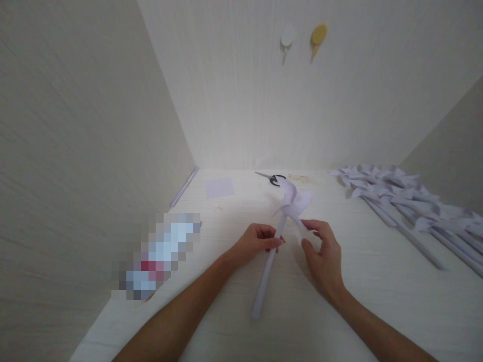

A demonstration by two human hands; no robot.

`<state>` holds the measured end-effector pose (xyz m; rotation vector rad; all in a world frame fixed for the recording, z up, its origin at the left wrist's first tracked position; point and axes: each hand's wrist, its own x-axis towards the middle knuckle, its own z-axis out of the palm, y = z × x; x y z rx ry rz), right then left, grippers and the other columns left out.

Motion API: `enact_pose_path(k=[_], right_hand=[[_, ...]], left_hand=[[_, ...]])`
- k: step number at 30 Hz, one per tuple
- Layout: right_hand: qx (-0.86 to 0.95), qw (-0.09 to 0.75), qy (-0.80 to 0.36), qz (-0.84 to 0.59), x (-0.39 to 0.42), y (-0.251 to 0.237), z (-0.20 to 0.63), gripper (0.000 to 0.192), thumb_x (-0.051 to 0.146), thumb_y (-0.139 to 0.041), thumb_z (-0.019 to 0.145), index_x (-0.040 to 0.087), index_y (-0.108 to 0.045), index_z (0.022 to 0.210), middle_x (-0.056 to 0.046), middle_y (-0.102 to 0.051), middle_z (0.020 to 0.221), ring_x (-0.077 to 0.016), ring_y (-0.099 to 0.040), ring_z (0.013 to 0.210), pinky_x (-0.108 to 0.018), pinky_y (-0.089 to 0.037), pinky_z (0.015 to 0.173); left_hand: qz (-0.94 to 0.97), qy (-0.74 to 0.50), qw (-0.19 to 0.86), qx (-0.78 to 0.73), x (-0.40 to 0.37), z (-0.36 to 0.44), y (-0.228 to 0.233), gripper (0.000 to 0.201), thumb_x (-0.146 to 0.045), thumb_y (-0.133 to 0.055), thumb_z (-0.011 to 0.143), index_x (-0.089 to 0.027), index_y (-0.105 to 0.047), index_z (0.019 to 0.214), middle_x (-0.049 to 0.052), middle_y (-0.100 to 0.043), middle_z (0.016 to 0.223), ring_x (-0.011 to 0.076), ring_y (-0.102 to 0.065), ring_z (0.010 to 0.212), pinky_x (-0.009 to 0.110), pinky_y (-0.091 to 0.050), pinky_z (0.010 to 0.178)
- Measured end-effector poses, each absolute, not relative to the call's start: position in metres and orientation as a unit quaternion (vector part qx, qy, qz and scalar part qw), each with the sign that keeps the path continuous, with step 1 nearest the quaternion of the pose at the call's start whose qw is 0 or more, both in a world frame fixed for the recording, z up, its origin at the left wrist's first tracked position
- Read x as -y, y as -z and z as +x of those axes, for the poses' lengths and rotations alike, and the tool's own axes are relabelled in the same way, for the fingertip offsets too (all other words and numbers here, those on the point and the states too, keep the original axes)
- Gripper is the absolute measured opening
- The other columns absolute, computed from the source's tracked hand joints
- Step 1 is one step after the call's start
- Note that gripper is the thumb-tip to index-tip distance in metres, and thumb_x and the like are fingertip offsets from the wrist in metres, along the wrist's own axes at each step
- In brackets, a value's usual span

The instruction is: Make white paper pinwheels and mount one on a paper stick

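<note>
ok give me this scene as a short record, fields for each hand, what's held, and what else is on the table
left hand: gripping the rolled paper stick of a paper pinwheel
right hand: fingertips on a pinwheel blade, beside the stick
pinwheel: white, head tilted away from the person
table: white
behind pinwheel: scissors, small paper square
right side: row of finished pinwheels
wall: two hooks

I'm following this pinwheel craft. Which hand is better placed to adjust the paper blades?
Right hand: its fingers pinch a blade of the pinwheel, while the left hand grips the stick.
</note>
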<state>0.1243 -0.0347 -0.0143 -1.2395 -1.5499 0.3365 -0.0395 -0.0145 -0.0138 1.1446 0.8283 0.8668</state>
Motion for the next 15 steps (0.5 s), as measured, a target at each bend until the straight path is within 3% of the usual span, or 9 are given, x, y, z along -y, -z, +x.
enact_pose_path(k=[7,13,15], right_hand=[[0.743,0.484,-0.153,-0.436,0.0422,0.0119,0.1158,0.049,0.001,-0.037,0.060,0.024,-0.050,0.100,-0.005,-0.051,0.092,-0.0202,-0.050,0.088,-0.039,-0.042,0.076],[0.651,0.547,-0.182,-0.494,0.0396,0.0140,0.1177,0.023,0.004,-0.040,0.058,0.022,-0.044,0.072,-0.001,-0.047,0.073,-0.0176,-0.047,0.071,-0.034,-0.041,0.064],[0.582,0.579,-0.217,-0.527,0.0356,0.0157,0.1202,0.021,0.006,-0.042,0.058,0.022,-0.040,0.071,0.000,-0.044,0.070,-0.0165,-0.046,0.068,-0.031,-0.040,0.061]], left_hand=[[0.518,-0.381,0.674,-0.363,0.0148,-0.0383,0.0132,0.022,-0.030,-0.068,0.056,-0.012,-0.064,0.068,-0.001,-0.056,0.055,0.0065,-0.046,0.049,0.019,-0.032,0.049],[0.499,-0.392,0.678,-0.371,0.0151,-0.0387,0.0122,0.023,-0.030,-0.069,0.055,-0.012,-0.064,0.067,-0.001,-0.055,0.053,0.0064,-0.046,0.048,0.020,-0.032,0.048],[0.496,-0.390,0.679,-0.376,0.0149,-0.0390,0.0117,0.022,-0.029,-0.069,0.054,-0.012,-0.064,0.067,-0.001,-0.055,0.052,0.0065,-0.046,0.047,0.019,-0.031,0.047]])
